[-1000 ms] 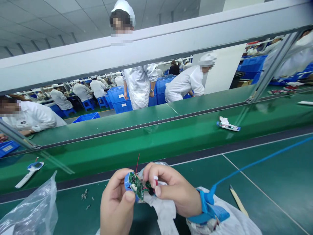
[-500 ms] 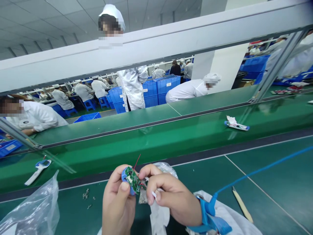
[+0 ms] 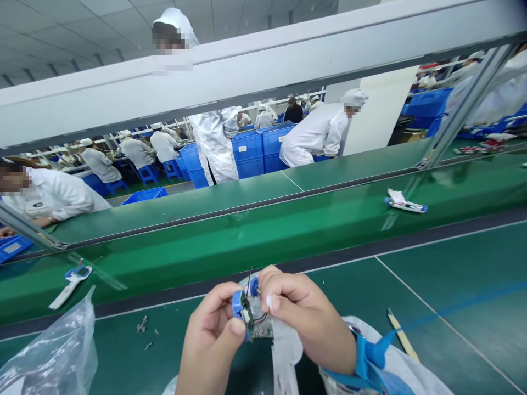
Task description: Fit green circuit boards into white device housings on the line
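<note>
My left hand pinches a round blue part with a green circuit board between thumb and fingers. The board is turned almost edge-on, and a thin red wire sticks up from it. Close beside it, my right hand is closed on a white plastic housing that hangs down below the fingers. A small blue piece shows at that hand's fingertips; whether it belongs to the housing I cannot tell. Dark and red wires run between the two hands. A blue wrist strap circles my right wrist.
Small screws lie left of my hands, near a clear plastic bag. A pale pointed tool lies at right, under a blue cord. White housings rest on the green belt. Co-workers in white stand beyond.
Both hands have shifted right. The circuit board has turned from facing me to nearly edge-on, and the blue piece now shows by my right fingertips. A person behind has risen somewhat.
</note>
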Demonstrator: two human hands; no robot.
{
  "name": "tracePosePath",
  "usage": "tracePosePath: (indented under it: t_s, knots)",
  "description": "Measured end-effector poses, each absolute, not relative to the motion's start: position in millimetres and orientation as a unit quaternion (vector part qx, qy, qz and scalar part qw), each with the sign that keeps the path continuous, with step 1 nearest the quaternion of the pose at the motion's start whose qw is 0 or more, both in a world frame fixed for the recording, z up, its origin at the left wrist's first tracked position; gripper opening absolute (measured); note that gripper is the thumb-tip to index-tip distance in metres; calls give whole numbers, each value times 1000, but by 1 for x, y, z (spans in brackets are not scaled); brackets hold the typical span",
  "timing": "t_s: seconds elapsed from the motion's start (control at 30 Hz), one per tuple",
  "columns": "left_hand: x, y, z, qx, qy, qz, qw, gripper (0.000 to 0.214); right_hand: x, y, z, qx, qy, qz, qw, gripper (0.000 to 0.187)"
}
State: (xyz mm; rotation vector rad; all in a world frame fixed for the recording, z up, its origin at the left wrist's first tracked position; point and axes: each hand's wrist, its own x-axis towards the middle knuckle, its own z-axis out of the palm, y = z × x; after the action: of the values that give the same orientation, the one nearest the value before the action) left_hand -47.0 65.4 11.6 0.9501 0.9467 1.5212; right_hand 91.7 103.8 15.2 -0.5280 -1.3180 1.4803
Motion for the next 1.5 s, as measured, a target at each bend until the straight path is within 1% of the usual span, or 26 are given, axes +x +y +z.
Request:
tracePosePath:
  t_s: [0.13,0.33,0.4,0.7,0.9,1.0,1.1,1.17,1.23,1.3,1.43,1.5]
  knots:
    - [-50,65,8,452,390,585,549,27,96,100,23,-253,-675,471,508,25]
    - [-40,57,16,397,453,601,526,35,97,96,29,-251,-741,337,524,22]
    - [-37,56,18,390,457,599,529,36,97,95,29,-251,-745,322,528,23]
    - [-38,56,20,393,457,588,539,35,99,97,28,-260,-752,332,507,22]
    - [-43,57,20,430,450,569,538,32,99,98,29,-258,-768,316,493,20]
    - [-51,59,20,535,463,527,471,26,101,98,29,-259,-778,302,486,19]
    - [-57,58,19,683,465,454,335,26,103,97,29,-268,-788,299,466,18]
    - [-55,55,17,733,471,422,250,31,105,96,30,-275,-790,306,455,19]
    - [-49,50,13,745,500,405,176,41,106,94,30,-280,-787,319,448,19]
    - [-41,45,10,752,528,378,115,43,108,92,31,-284,-785,337,435,19]
    - [-31,42,8,771,558,307,16,23,108,88,32,-288,-781,360,421,20]
    - [-30,41,6,765,581,279,-16,23,107,88,31,-288,-782,367,414,21]
